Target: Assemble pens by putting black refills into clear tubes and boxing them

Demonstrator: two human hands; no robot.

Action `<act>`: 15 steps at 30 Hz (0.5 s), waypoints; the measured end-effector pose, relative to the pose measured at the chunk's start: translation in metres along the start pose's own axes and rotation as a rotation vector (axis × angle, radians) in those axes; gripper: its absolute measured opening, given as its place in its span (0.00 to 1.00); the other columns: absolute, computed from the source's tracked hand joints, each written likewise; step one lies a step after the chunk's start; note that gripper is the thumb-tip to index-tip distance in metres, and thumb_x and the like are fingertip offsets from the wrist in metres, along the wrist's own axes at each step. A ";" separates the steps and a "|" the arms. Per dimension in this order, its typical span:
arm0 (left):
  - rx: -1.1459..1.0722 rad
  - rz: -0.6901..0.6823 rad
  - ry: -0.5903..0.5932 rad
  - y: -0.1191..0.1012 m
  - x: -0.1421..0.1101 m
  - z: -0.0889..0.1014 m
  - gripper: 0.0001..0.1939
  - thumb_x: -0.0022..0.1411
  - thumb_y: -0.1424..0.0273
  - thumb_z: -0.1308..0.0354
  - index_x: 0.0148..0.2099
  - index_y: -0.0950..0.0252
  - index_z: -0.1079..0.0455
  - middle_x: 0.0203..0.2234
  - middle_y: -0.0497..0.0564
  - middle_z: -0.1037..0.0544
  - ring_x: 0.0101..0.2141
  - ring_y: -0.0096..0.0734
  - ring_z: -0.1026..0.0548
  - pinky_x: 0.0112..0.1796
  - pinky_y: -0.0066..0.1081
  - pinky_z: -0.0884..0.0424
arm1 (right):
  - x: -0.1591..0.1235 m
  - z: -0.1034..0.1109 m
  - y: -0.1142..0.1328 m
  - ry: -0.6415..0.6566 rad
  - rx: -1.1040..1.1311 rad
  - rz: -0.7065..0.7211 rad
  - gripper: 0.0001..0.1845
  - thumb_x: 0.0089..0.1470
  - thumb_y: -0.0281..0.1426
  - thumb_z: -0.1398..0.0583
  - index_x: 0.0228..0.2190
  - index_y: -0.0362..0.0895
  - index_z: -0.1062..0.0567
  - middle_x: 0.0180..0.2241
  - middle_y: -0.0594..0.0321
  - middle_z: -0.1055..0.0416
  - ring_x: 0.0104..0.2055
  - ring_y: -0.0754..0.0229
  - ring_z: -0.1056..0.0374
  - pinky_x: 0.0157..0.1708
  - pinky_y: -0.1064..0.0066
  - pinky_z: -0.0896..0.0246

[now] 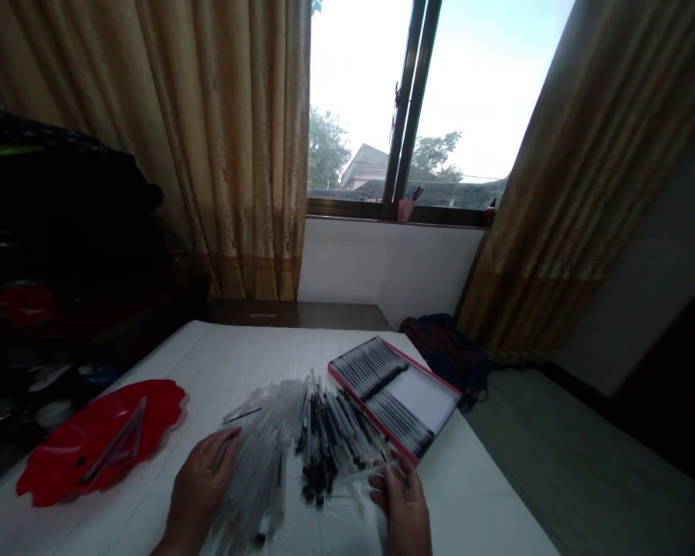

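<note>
My left hand (200,486) is at the left edge of a pile of clear pen barrels (255,471), with its fingers curled together. Whether anything is in them I cannot make out. Between my hands lies a fan of pens with black caps (320,463), tips pointing away. My right hand (404,498) pinches a clear pen barrel (369,471), slightly blurred, just right of the black-capped pens. Beyond that hand, a red-edged box (422,398) lies at a slant, holding rows of pens in its far-left and near parts; a bare white part of its bottom shows.
A red scalloped plate (162,394) with a few clear pieces sits at the left of the white table (486,494). Dark cloth (445,340) is heaped past the far right corner. Curtains flank a window; a pink cup (405,210) stands on its sill.
</note>
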State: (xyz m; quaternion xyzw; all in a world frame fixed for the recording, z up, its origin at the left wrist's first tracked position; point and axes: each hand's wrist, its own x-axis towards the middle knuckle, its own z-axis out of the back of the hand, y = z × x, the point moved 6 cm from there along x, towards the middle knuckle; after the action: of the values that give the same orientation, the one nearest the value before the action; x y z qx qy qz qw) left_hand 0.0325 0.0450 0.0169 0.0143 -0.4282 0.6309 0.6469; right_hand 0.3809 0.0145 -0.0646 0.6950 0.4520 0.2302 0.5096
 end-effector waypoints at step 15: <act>0.178 -0.549 0.478 -0.145 -0.029 -0.102 0.08 0.57 0.76 0.41 0.38 0.58 0.25 0.33 0.50 0.23 0.35 0.35 0.26 0.35 0.31 0.31 | 0.004 0.014 -0.007 -0.038 0.104 -0.108 0.36 0.31 0.50 0.31 0.39 0.46 0.34 0.30 0.67 0.26 0.28 0.61 0.28 0.25 0.72 0.32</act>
State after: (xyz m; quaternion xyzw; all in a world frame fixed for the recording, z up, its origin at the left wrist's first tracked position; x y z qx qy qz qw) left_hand 0.2122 0.0491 0.0109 0.0368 -0.1887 0.4542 0.8699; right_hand 0.3912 0.0119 -0.0765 0.6994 0.4904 0.1653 0.4930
